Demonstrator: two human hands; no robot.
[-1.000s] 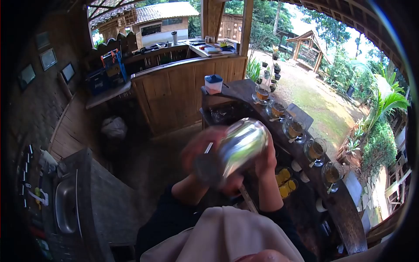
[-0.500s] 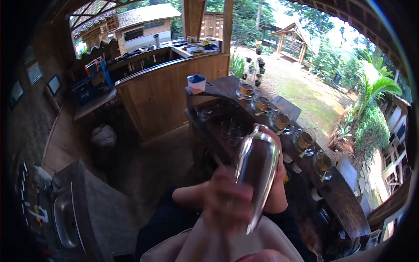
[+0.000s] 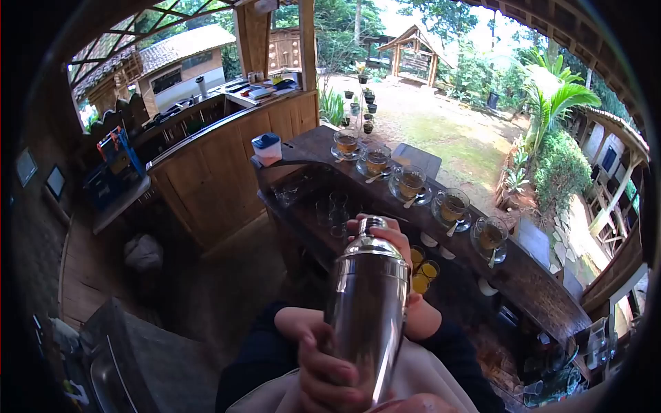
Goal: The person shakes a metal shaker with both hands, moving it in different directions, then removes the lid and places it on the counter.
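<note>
A shiny steel cocktail shaker (image 3: pixel 368 296) stands slightly tilted in front of my body, held in both hands. My left hand (image 3: pixel 327 375) is closed around its lower left side, fingers wrapped near the base. My right hand (image 3: pixel 396 237) grips the top from behind, fingers over the shoulder beside the cap (image 3: pixel 372 225). Part of the right palm is hidden by the shaker. Just beyond, on the dark wooden counter (image 3: pixel 530 292), glass cups of amber drink (image 3: pixel 411 180) stand in a row on saucers with spoons.
Glasses of orange drink (image 3: pixel 423 272) sit on a lower shelf right of the shaker. Clear empty glasses (image 3: pixel 337 206) stand on the lower level behind it. A blue-lidded tub (image 3: pixel 266 149) is at the counter's far end. A sink (image 3: pixel 110 375) lies at lower left.
The shaker has swung from a blurred, more slanted pose to a steadier one, nearer and lower. Both hands keep hold of it. The view has turned slightly right.
</note>
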